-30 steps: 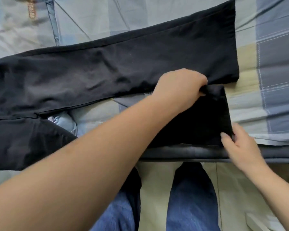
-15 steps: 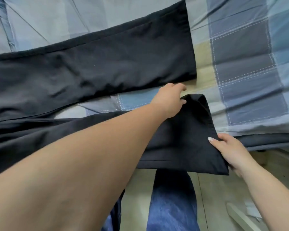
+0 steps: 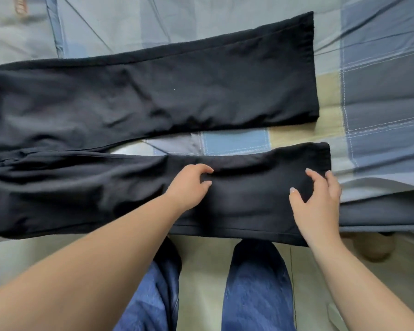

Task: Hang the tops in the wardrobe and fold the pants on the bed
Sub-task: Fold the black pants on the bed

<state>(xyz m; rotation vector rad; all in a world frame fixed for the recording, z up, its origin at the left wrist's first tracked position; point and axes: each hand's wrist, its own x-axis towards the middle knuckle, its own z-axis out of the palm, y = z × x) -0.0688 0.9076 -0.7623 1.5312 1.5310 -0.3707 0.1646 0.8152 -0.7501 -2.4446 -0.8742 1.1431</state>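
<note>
I see the black pants (image 3: 177, 91) spread flat across the bed (image 3: 380, 68), both legs running left to right and hems toward the right of the frame. The near leg lies along the bed's lower edge, its hem slightly overhanging. Left hand (image 3: 189, 187) rests at centre frame on the near leg, fingers curled; it seems to be pinching a small ridge of cloth, though the dark fabric makes this hard to confirm. Right hand (image 3: 317, 199) sits near the hem, fingers spread and relaxed, touching the cloth. My blue jeans (image 3: 256, 287) show at the bottom.
</note>
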